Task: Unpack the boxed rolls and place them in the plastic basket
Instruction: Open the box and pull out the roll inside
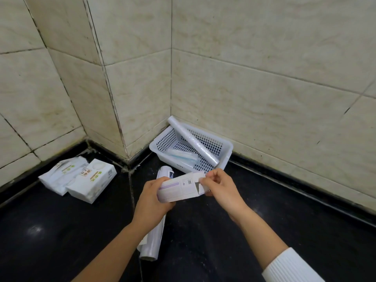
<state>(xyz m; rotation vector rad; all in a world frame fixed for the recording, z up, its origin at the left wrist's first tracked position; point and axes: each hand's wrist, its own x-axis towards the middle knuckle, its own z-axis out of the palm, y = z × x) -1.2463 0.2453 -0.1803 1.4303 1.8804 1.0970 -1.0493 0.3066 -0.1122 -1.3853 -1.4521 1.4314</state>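
My left hand (151, 197) grips the left end of a long white and purple roll box (179, 187), held level above the dark counter. At the box's right end, my right hand (218, 187) pinches the opened flap. A white plastic basket (226, 148) stands in the tiled corner just beyond the box. One clear film roll (193, 140) leans diagonally across the basket, its top end over the rim. Flat packets lie on the basket floor. Under my left wrist, another roll (153, 239) lies on the counter beside an opened box (164, 173).
Two white tissue packs (79, 179) lie at the left against the wall. Tiled walls close the counter on the far side, with a protruding corner (126, 129) left of the basket. The dark counter (223, 241) stretches toward me.
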